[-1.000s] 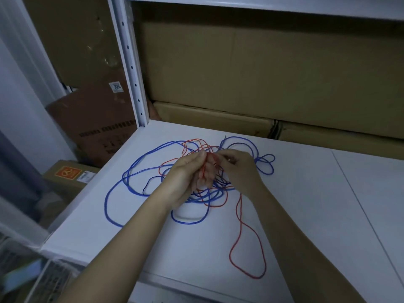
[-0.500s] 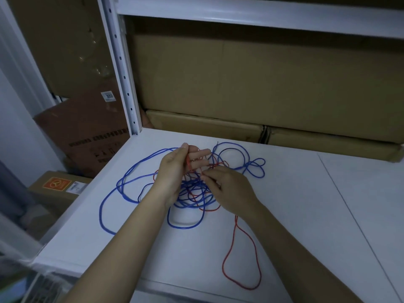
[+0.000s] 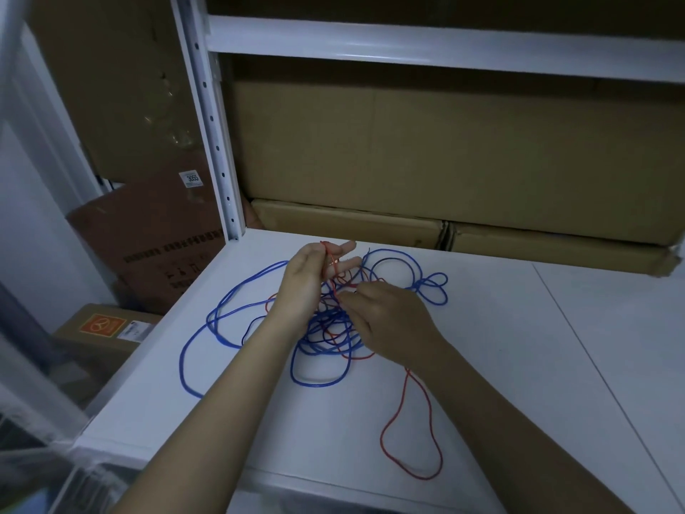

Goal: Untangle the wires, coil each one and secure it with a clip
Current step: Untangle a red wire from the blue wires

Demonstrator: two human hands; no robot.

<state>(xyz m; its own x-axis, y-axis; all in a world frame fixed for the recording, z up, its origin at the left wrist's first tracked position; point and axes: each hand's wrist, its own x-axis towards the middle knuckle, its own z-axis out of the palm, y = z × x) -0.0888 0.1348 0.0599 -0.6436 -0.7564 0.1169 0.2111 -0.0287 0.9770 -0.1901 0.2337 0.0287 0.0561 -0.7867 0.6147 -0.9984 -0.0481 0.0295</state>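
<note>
A long blue wire point(image 3: 182, 365) and a thinner red wire point(image 3: 383, 437) lie knotted together on the white shelf board point(image 3: 519, 365); a dark strand point(image 3: 243, 330) runs through the knot too. My left hand point(image 3: 304, 287) is lifted above the tangle's far side and pinches the red wire near its thumb, with the other fingers stretched out. My right hand point(image 3: 385, 320) rests low on the knot's middle, its fingertips pinching the red wire where it leaves the tangle. One red loop trails toward the front edge. No clip is visible.
Flat cardboard boxes point(image 3: 444, 161) fill the back of the shelf. A white perforated upright point(image 3: 215, 142) stands at the left rear corner and a shelf beam point(image 3: 444, 50) crosses overhead. More cartons point(image 3: 148, 254) sit on the floor beyond the board's left edge.
My hands were together over the knot; now the left has lifted the red wire up and back, while the right has dropped lower onto the tangle. The view tilted upward.
</note>
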